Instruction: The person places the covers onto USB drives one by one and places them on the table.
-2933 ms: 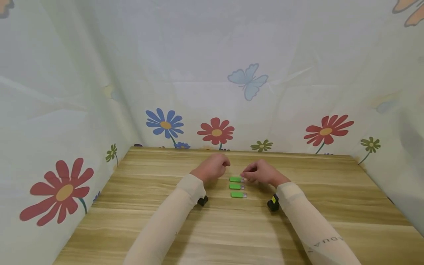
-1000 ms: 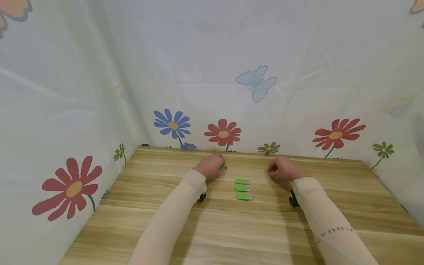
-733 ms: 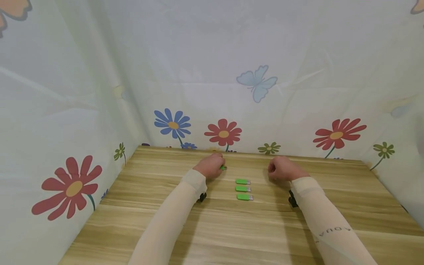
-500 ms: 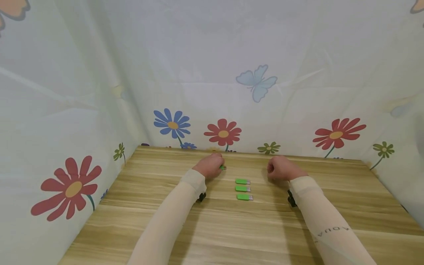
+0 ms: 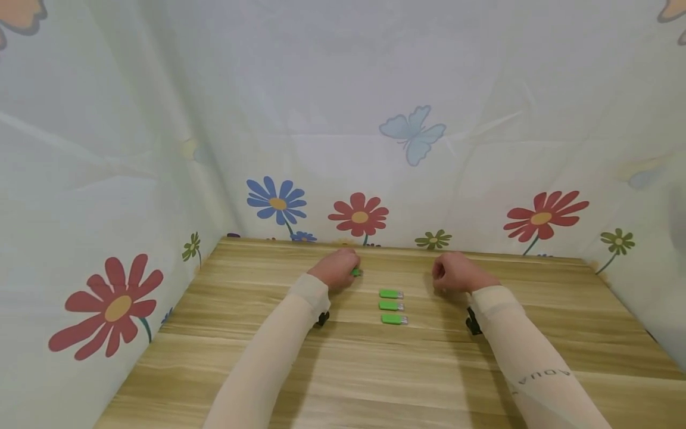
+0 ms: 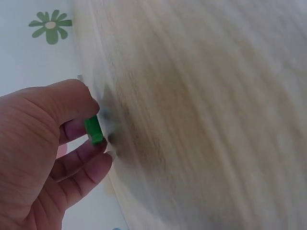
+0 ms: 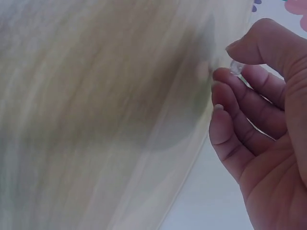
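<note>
My left hand (image 5: pixel 336 269) pinches a green USB flash drive (image 6: pixel 93 128) between thumb and fingers, just above the table. Its metal plug end is mostly behind the thumb in the left wrist view. My right hand (image 5: pixel 460 273) pinches a small clear piece, like a transparent cap (image 7: pixel 236 67), between thumb and index finger; the head view hides it. Between and nearer than the hands, three more green flash drives lie in a column: the far one (image 5: pixel 390 294), the middle one (image 5: pixel 391 305) and the near one (image 5: pixel 394 319), plugs pointing right.
The wood-grain table (image 5: pixel 370 381) meets a white curtain (image 5: pixel 321 89) printed with flowers and butterflies at its back edge. Curtain also hangs along the left and right sides. Each wrist bears a small black camera.
From close together over the far drive, the hands have parted, the right one going right. A green drive has come into sight in my left hand. Lately both have hardly moved.
</note>
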A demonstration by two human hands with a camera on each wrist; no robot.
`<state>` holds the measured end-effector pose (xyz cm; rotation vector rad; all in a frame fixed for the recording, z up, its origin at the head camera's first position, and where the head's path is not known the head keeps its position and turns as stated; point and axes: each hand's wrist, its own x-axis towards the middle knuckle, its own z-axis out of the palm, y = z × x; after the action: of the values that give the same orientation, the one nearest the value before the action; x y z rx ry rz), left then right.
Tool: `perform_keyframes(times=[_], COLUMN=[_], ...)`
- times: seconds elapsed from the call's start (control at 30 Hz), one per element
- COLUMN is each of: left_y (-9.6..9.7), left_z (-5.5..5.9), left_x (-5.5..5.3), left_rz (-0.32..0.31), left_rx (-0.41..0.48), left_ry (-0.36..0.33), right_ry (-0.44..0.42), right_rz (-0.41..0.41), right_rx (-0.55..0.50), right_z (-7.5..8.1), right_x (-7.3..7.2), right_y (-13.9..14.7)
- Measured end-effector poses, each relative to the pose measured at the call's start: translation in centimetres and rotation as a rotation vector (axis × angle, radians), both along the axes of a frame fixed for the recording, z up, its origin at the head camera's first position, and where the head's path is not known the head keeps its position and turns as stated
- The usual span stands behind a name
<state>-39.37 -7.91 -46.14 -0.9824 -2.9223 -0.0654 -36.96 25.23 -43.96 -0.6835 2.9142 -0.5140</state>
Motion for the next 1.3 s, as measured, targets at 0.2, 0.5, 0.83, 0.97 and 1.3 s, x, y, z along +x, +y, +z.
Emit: perform_keyframes(times=[0.2, 0.5, 0.83, 0.97, 1.3], left_y=[-0.5, -1.4, -2.0, -1.8, -0.2], left_z=[0.4, 1.2, 1.2, 1.5, 3.0], left_x=[0.1, 0.4, 1.4, 2.4, 5.4], left_rz=[-0.015, -0.032, -0.052, -0.044, -0.119], left_rx=[-0.003, 0.071, 0.217, 0.248, 0.207], left_ry=[-0.003, -0.044, -0.078, -0.108, -0.126], right_ry=[0.036, 0.021, 0.000, 0.018, 0.131], right_rz=[0.006, 0.003, 0.024, 0.048, 0.159], right_rx=[-0.052, -0.121, -0.191, -0.204, -0.212], right_z=[0.6, 0.8, 0.6, 1.0, 1.4], right_x=[0.6, 1.5, 3.4, 4.3, 6.3], right_y=[0.2, 0.5, 0.3, -0.1, -1.1])
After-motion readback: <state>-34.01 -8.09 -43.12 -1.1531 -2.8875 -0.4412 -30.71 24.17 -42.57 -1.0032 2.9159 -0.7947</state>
